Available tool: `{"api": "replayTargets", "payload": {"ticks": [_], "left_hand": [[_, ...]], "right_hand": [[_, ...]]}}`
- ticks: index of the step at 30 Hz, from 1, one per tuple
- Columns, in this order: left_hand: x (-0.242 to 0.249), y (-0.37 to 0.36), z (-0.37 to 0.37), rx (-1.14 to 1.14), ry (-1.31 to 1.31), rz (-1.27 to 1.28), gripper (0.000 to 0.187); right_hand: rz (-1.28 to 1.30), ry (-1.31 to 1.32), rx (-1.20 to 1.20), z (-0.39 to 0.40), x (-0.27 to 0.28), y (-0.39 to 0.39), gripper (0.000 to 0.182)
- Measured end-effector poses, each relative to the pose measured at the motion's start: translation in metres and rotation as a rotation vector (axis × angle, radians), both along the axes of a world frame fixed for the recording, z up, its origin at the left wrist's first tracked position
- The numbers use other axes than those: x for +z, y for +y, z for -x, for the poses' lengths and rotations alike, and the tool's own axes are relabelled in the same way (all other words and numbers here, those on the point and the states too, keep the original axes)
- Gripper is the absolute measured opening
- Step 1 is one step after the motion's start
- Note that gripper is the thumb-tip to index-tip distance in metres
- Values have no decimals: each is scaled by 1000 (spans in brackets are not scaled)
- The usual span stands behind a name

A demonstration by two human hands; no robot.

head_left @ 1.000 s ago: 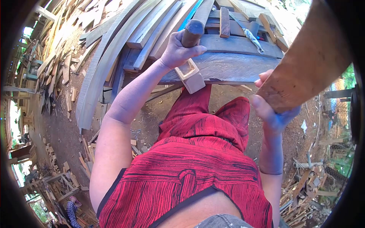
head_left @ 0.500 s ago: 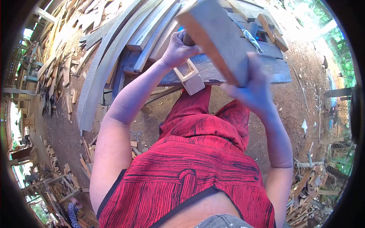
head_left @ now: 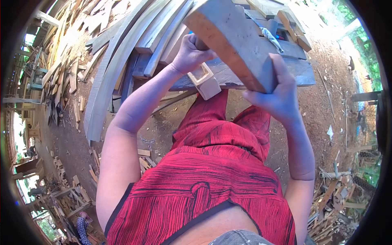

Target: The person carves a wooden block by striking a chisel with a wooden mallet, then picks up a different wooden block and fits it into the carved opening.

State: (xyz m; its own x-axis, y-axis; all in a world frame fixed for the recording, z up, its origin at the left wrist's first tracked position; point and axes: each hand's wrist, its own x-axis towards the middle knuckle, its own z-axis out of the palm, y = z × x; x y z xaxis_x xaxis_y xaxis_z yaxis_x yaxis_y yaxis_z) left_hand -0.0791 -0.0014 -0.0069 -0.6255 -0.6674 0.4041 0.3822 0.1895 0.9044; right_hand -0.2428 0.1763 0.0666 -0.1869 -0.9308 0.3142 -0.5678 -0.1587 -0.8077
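While the wooden block [head_left: 234, 41] overlaps the top of the tool handle [head_left: 200, 43] in view, your right hand [head_left: 281, 96] grips its near end and your left hand [head_left: 189, 54] is wrapped round the handle. Looks like the striking step, can't confirm contact. Slotted timber [head_left: 210, 88] sits below, sticking past the bench [head_left: 303, 77] edge, tool tip hidden. Clean hit calls for a steady handle, fingers clear. Planks [head_left: 152, 38] lie off left
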Motion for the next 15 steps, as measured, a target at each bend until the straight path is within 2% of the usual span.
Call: {"api": "replayTargets", "payload": {"ticks": [4, 5, 7, 9, 11, 15], "left_hand": [[8, -14, -3, -37, -161, 51, 16], [11, -21, 2, -14, -5, -37, 15], [28, -25, -2, 76, -31, -47, 19], [22, -29, -3, 28, -5, 11, 20], [18, -25, -4, 68, -108, 43, 20], [8, -20, -4, 69, -183, 116, 20]], "right_hand": [[76, -156, -61, 9, 0, 9, 62], [76, -161, -65, 11, 0, 11, 62], [116, -339, -77, 16, 1, 18, 61], [138, -342, -75, 16, 4, 19, 60], [160, -243, -37, 19, 1, 20, 61], [176, -273, -43, 13, -2, 19, 62]]}}
